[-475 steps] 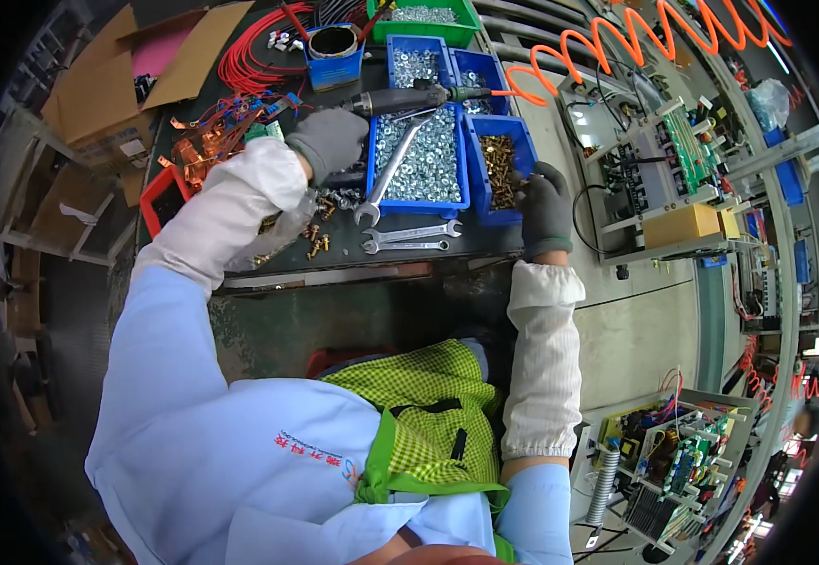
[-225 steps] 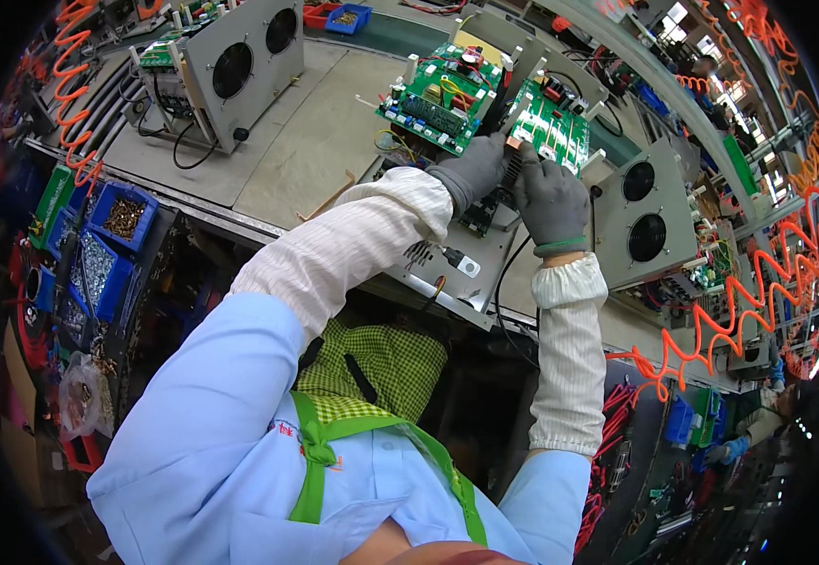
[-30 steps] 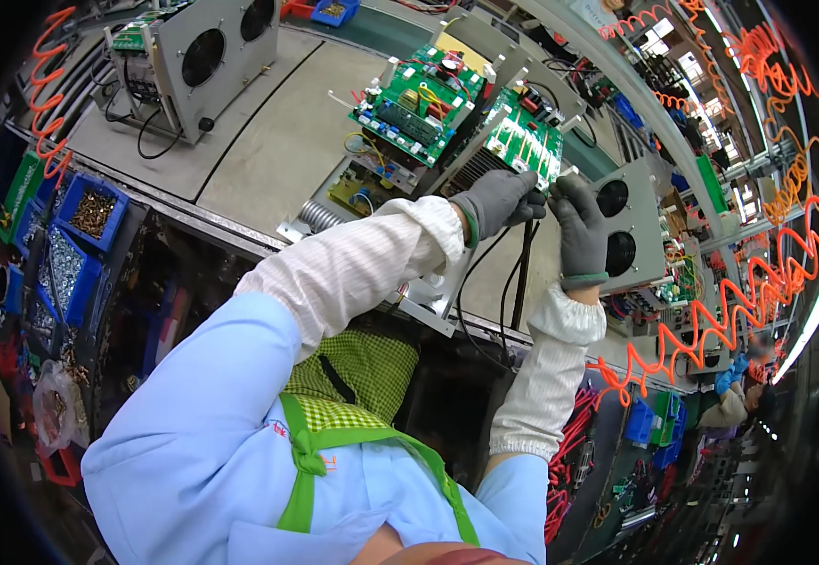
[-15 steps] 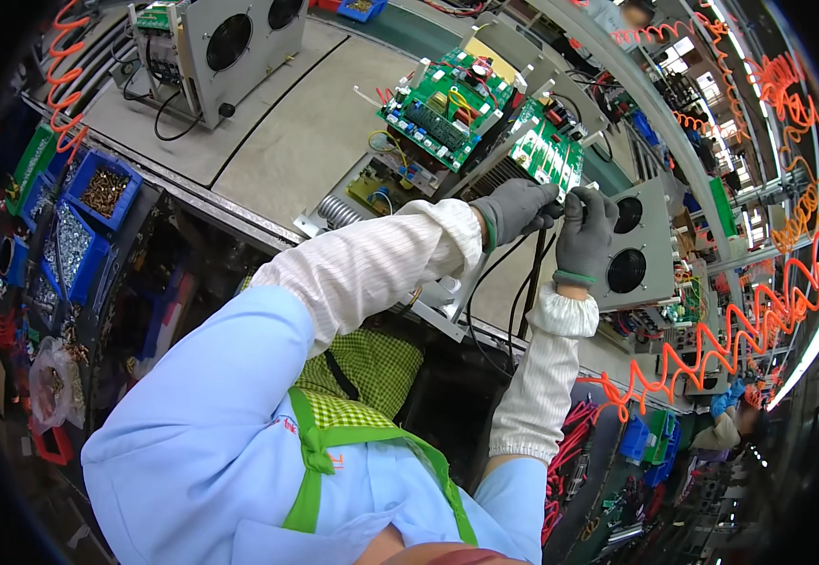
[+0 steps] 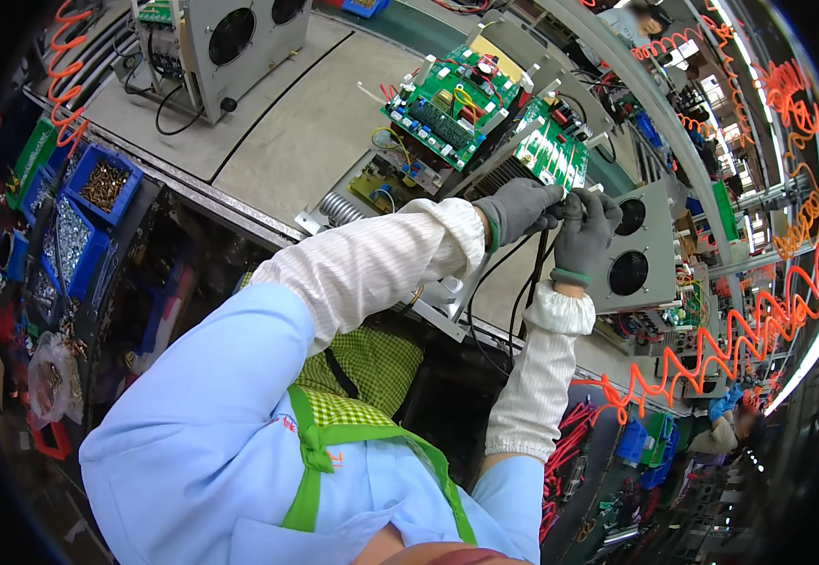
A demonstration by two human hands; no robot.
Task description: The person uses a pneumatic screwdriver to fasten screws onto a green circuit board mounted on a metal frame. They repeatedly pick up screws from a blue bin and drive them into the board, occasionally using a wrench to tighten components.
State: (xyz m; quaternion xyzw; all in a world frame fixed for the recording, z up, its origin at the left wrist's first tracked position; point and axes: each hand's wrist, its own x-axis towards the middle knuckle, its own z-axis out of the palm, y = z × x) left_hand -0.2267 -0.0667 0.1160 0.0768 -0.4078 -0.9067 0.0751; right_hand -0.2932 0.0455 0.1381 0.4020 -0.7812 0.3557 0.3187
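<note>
While both gloved hands, left hand (image 5: 519, 209) and right hand (image 5: 586, 231), pinch together on black cables (image 5: 534, 273) at the green circuit board (image 5: 552, 151), toward 1 o'clock on the counter (image 5: 324, 122), the wiring looks partly done. Half a second earlier, the hands sat slightly lower.

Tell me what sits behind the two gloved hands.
Behind the left hand and right hand stands a tilted green circuit board; black cables hang below. The hands cover the board's near edge, hiding what they grip.
</note>
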